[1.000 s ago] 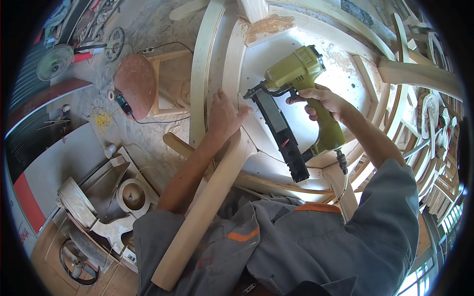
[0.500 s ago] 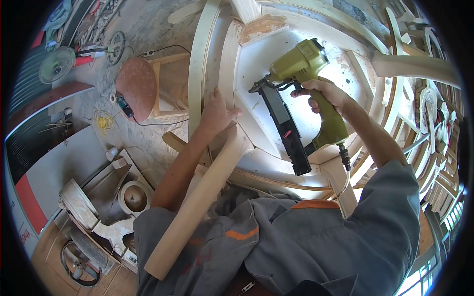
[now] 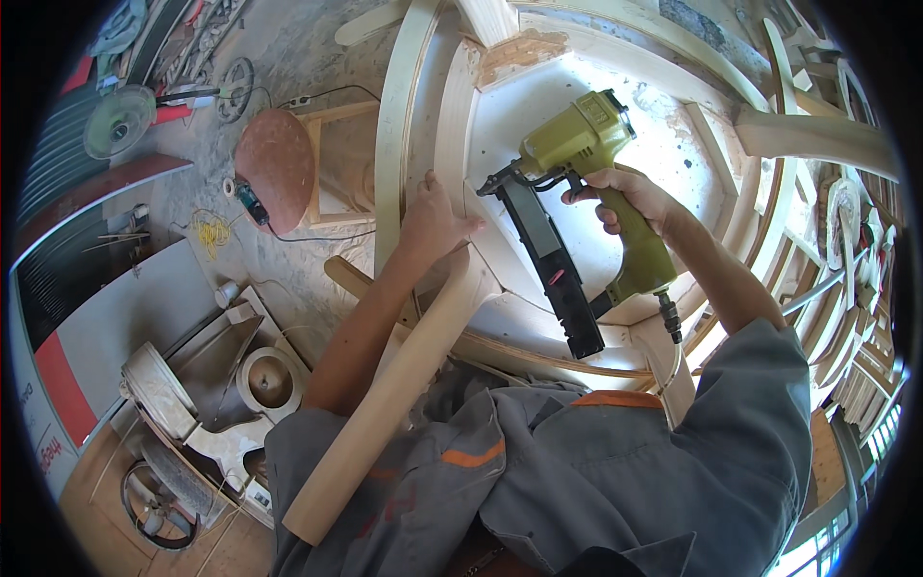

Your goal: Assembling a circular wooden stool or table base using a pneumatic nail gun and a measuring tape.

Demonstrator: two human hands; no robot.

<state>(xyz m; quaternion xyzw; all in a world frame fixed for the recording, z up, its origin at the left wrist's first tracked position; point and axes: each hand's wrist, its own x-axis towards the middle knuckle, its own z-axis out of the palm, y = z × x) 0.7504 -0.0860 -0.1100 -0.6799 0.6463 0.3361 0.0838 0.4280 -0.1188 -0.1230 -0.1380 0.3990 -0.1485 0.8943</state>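
My right hand (image 3: 635,197) is wrapped round the handle of an olive-green pneumatic nail gun (image 3: 577,135) with a long black magazine and an air hose at the handle's end. The gun's nose is close to the inner edge of a pale wooden frame (image 3: 452,125), near a joint between two rails; I cannot tell whether it touches. At that joint my left hand (image 3: 437,223) grips the frame, its thumb toward the gun and its fingers curled over the rail. A round tapered wooden leg (image 3: 385,399) slopes from the frame past my left forearm to my chest.
Behind the gun lies a white panel (image 3: 510,115) inside the frame. Curved wooden parts (image 3: 846,317) crowd the right side. To the left are a reddish-brown round-edged board (image 3: 274,168), a power tool (image 3: 252,204) with a cord, a fan (image 3: 120,120) and a bin of machine parts (image 3: 269,380).
The nail gun's nose has moved left, closer to the frame's joint. My left hand keeps its place on the frame. The whole view has shifted slightly.
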